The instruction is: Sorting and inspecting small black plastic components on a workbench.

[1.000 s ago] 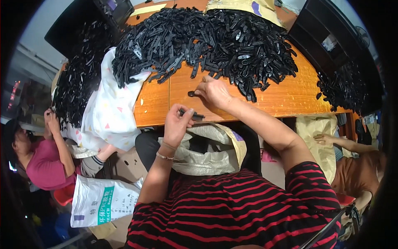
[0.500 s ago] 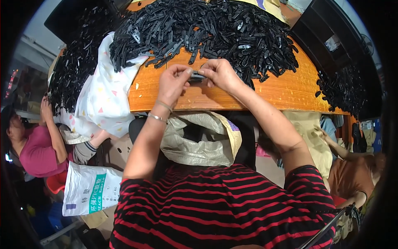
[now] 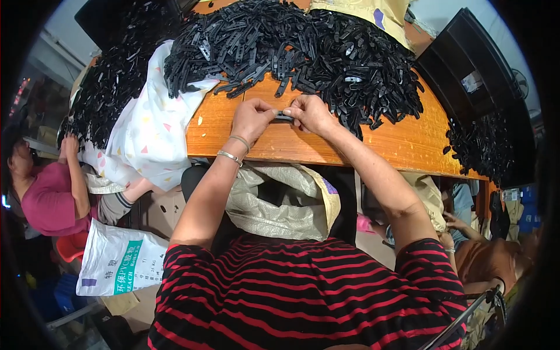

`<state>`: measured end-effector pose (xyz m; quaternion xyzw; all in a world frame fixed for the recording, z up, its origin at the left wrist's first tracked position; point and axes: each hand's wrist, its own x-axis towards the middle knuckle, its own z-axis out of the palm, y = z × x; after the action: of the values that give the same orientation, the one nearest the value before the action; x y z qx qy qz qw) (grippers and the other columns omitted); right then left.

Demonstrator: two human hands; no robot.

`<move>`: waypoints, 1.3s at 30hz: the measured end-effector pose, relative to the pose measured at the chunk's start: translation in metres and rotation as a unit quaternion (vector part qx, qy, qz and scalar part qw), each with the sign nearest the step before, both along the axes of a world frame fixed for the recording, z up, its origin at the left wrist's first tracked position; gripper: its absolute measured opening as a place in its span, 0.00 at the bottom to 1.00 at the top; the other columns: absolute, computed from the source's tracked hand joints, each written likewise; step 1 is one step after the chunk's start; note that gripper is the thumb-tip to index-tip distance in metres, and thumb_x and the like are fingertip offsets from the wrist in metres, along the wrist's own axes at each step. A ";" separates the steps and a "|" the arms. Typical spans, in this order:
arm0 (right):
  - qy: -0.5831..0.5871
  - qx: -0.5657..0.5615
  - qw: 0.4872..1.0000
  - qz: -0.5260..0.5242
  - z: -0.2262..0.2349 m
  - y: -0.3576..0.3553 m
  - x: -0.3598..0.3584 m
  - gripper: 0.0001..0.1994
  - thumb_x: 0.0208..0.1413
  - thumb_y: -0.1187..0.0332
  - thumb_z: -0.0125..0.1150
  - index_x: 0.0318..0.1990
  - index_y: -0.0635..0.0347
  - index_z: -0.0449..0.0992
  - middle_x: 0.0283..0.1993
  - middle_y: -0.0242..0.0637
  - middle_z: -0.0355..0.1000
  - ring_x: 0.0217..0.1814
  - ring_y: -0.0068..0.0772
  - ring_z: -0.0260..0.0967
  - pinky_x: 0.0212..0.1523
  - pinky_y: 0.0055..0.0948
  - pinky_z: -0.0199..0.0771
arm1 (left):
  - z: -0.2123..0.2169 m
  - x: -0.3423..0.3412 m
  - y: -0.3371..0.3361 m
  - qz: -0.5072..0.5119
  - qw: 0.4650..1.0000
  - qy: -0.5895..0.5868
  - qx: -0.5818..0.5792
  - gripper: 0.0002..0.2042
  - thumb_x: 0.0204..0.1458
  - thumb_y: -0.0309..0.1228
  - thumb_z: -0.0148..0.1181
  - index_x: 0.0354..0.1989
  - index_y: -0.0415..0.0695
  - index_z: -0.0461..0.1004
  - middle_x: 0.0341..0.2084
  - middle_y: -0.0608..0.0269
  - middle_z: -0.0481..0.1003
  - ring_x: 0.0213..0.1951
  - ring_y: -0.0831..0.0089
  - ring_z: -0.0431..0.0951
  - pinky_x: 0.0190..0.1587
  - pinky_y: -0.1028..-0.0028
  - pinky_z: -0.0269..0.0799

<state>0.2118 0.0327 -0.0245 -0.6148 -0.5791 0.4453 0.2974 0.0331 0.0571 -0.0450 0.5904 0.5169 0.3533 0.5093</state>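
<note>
Between my two hands is a small, long black plastic piece, held level just above the near part of the wooden table. Thumb and fingers of my left hand pinch its left end. My right hand grips the other end, its fingers curled and covering part of the piece. Beyond my hands lies a wide heap of similar narrow black pieces. Shorter-looking dark pieces are heaped to the right of it. Below the table edge, an open woven sack rests at my lap.
A white patterned cloth hangs over the table at left, beside another dark heap. A yellowish sack lies at the back. Black panels stand at right. A printed white sack is at lower left. People sit on both sides.
The view has shifted slightly. My hands still hold the piece, now nearly level, and my right fingers have changed their grip. The right-hand person's arm has moved.
</note>
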 end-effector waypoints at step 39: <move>0.030 -0.012 0.999 0.031 -0.003 -0.017 0.011 0.12 0.57 0.65 0.61 0.28 0.63 0.70 0.16 0.30 0.68 0.13 0.15 0.61 0.13 0.18 0.58 | -0.003 -0.008 -0.036 -0.028 0.996 -0.011 0.080 0.08 0.48 0.24 0.64 0.35 0.35 0.73 0.24 0.68 0.73 0.24 0.85 0.71 0.27 0.84 0.67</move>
<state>0.2226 0.0155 -0.0278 -0.5864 -0.5836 0.4792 0.2930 0.0249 0.0207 -0.0480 0.6393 0.4653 0.3853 0.4758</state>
